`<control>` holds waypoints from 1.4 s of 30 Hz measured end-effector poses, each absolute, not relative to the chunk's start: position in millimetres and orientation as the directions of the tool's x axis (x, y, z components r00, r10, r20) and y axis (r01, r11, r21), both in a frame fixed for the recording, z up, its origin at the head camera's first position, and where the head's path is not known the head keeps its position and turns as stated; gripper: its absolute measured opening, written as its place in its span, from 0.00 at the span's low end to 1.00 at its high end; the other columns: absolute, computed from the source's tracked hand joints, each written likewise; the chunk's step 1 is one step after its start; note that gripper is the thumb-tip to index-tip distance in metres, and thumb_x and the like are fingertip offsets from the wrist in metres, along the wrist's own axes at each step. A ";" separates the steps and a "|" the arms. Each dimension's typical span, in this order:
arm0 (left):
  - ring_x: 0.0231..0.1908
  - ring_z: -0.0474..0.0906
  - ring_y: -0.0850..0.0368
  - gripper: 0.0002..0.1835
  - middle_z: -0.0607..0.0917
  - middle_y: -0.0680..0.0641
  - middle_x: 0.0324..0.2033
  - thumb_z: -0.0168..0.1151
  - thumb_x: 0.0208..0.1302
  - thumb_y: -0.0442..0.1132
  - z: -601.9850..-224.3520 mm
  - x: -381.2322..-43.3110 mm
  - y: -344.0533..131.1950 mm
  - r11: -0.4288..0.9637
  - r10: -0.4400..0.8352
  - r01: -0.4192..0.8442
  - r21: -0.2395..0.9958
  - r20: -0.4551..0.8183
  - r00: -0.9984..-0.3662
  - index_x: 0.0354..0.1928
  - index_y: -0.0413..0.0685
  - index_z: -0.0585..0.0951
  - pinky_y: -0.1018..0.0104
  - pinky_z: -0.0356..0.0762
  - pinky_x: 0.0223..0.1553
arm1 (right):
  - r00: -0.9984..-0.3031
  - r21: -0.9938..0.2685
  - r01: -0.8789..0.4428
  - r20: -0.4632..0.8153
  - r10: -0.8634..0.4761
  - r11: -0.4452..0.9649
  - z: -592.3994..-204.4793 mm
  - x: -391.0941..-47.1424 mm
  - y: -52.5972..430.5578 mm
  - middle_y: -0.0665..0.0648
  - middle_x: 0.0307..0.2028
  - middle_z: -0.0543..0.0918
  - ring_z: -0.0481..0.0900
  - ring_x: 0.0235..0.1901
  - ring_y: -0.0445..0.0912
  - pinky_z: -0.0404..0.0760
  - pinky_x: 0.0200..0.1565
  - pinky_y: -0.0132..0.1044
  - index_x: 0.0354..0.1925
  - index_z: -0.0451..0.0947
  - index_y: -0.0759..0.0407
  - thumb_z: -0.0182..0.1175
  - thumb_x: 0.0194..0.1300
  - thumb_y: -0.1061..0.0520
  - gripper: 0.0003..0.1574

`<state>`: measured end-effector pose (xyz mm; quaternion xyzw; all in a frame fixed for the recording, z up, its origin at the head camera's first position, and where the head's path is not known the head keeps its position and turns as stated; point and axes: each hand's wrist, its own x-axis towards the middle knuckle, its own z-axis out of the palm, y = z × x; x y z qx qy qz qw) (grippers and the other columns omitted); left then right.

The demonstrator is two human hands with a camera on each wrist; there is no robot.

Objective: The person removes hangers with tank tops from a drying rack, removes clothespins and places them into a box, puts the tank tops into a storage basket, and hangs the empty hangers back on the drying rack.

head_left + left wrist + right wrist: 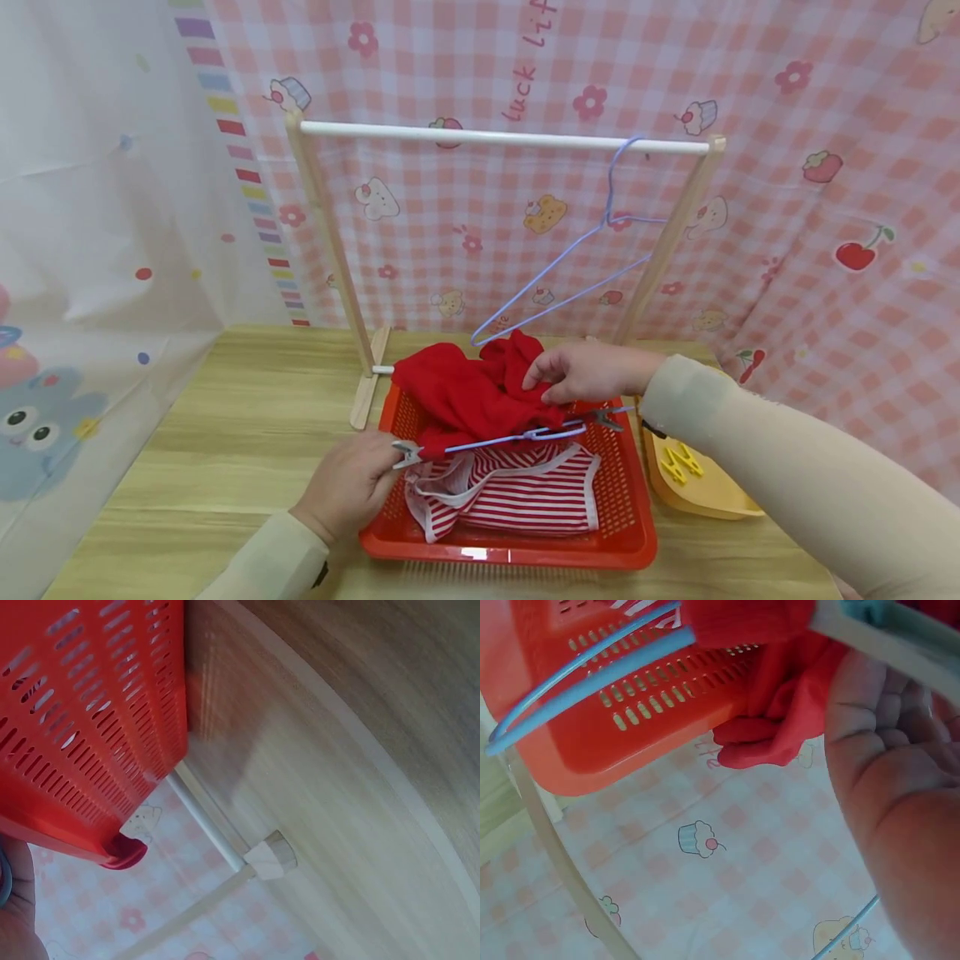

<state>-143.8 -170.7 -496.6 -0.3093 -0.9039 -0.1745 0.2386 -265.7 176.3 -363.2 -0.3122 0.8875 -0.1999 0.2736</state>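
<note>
A red garment (465, 392) lies bunched across the back of a red basket (525, 556). Along its near edge runs a light blue hanger (483, 444), with a grey clothespin (407, 454) at the left end and another grey clothespin (606, 419) at the right. My left hand (352, 483) grips the left clothespin beside the basket's rim. Over the garment's right part, my right hand (581, 372) has its fingers curled into the red cloth; the right wrist view shows this hand (900, 772) close to the hanger (592, 686). In front lies a red-and-white striped garment (525, 500).
Behind the basket stands a wooden rack with a white bar (480, 136), where a second blue hanger (547, 271) hangs. To the right is a yellow tray (708, 500) holding yellow clothespins (682, 462). The wooden table (225, 450) extends to the left.
</note>
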 end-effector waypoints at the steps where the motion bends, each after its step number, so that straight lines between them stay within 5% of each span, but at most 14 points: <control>1: 0.41 0.85 0.58 0.10 0.90 0.56 0.38 0.69 0.61 0.34 -497.0 -144.0 -170.8 0.743 0.482 0.649 0.160 0.545 -0.686 0.43 0.56 0.85 0.59 0.86 0.46 | -0.661 -0.503 -0.461 -0.355 -0.661 0.731 -364.1 -266.0 175.7 0.48 0.49 0.91 0.85 0.56 0.45 0.47 0.74 0.70 0.55 0.84 0.51 0.68 0.69 0.57 0.17; 3: 0.41 0.86 0.58 0.10 0.90 0.56 0.38 0.69 0.61 0.35 -498.1 -144.5 -171.1 0.731 0.497 0.667 0.143 0.558 -0.665 0.43 0.56 0.86 0.58 0.86 0.46 | -0.671 -0.462 -0.491 -0.340 -0.659 0.739 -365.3 -266.3 174.9 0.48 0.52 0.90 0.84 0.59 0.47 0.44 0.72 0.74 0.56 0.84 0.50 0.69 0.67 0.56 0.19; 9: 0.41 0.86 0.59 0.10 0.90 0.57 0.38 0.69 0.61 0.36 -500.8 -145.9 -171.5 0.710 0.519 0.694 0.121 0.576 -0.632 0.44 0.56 0.86 0.57 0.84 0.46 | -0.690 -0.385 -0.534 -0.316 -0.651 0.753 -363.4 -265.9 166.6 0.53 0.61 0.84 0.82 0.58 0.49 0.72 0.66 0.58 0.67 0.78 0.51 0.70 0.68 0.52 0.31; 14: 0.42 0.86 0.59 0.10 0.91 0.57 0.39 0.68 0.62 0.36 -500.8 -145.7 -171.0 0.720 0.512 0.683 0.124 0.570 -0.643 0.44 0.56 0.86 0.57 0.82 0.47 | -0.704 -0.301 -0.530 -0.364 -0.609 0.793 -360.0 -264.9 152.5 0.53 0.66 0.82 0.74 0.72 0.53 0.62 0.70 0.69 0.75 0.72 0.40 0.62 0.73 0.35 0.37; 19: 0.42 0.86 0.59 0.08 0.91 0.58 0.39 0.68 0.64 0.37 -500.2 -145.6 -170.4 0.728 0.505 0.671 0.140 0.552 -0.663 0.43 0.57 0.86 0.57 0.81 0.47 | -0.629 -0.311 -0.560 -0.443 -0.639 0.768 -369.8 -269.9 138.0 0.57 0.70 0.79 0.68 0.76 0.55 0.64 0.76 0.57 0.80 0.64 0.46 0.57 0.74 0.29 0.46; 24: 0.42 0.86 0.59 0.08 0.91 0.58 0.39 0.67 0.64 0.36 -500.7 -147.2 -169.5 0.719 0.506 0.681 0.136 0.569 -0.648 0.42 0.56 0.86 0.57 0.80 0.47 | -0.586 -0.318 -0.558 -0.504 -0.635 0.767 -381.0 -277.7 131.0 0.59 0.75 0.72 0.66 0.76 0.55 0.65 0.76 0.51 0.82 0.59 0.44 0.65 0.70 0.34 0.51; 30: 0.42 0.85 0.59 0.08 0.90 0.58 0.39 0.66 0.64 0.36 -500.8 -147.2 -169.1 0.722 0.505 0.678 0.141 0.562 -0.655 0.42 0.57 0.86 0.57 0.79 0.47 | -0.535 -0.301 -0.606 -0.531 -0.657 0.736 -388.8 -278.5 129.6 0.55 0.66 0.81 0.76 0.62 0.48 0.76 0.64 0.43 0.77 0.68 0.40 0.68 0.67 0.52 0.43; 35: 0.42 0.85 0.60 0.07 0.91 0.58 0.39 0.67 0.66 0.37 -499.9 -146.0 -168.7 0.730 0.495 0.663 0.167 0.540 -0.681 0.43 0.57 0.86 0.57 0.79 0.47 | -0.492 -0.234 -0.725 -0.483 -0.725 0.648 -390.3 -276.5 130.4 0.49 0.59 0.87 0.81 0.60 0.46 0.77 0.66 0.40 0.65 0.83 0.47 0.69 0.68 0.54 0.28; 42: 0.42 0.85 0.59 0.07 0.91 0.58 0.39 0.68 0.66 0.38 -501.2 -144.1 -169.7 0.736 0.492 0.654 0.174 0.527 -0.693 0.44 0.57 0.86 0.58 0.80 0.47 | -0.499 -0.245 -0.749 -0.404 -0.767 0.616 -390.3 -280.8 135.6 0.44 0.43 0.91 0.83 0.43 0.38 0.82 0.56 0.37 0.47 0.91 0.49 0.69 0.67 0.57 0.11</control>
